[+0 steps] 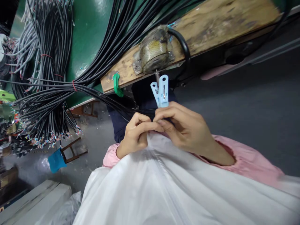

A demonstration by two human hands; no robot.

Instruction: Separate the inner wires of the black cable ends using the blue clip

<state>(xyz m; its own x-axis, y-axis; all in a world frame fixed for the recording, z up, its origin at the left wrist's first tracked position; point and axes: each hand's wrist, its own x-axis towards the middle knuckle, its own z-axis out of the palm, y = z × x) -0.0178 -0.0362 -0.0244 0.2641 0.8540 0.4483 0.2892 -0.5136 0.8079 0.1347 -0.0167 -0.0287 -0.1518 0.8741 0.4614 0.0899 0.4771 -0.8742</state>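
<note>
My left hand (138, 129) is closed, its fingers curled at the front of my body. From the bundle of black cables (91, 89), thin black cable runs to my left hand and disappears behind its fingers. Fingertips pinched together, my right hand (187, 125) meets the left one; whatever lies between them is hidden. Just beyond the right fingers is a light blue clothes peg (163, 92), fixed to the shaft of a small motor (154, 50). The motor, wrapped in yellowed clear covering, is mounted on a wooden board (225, 23).
A green clamp (117, 85) grips the board's front edge. Bundled black cables (53, 40) and grey cables (28, 50) cover the left of the green table (86, 25). Below stand a blue stool (57, 161) and pale boxes (35, 203). A thick black cord (184, 43) leaves the motor.
</note>
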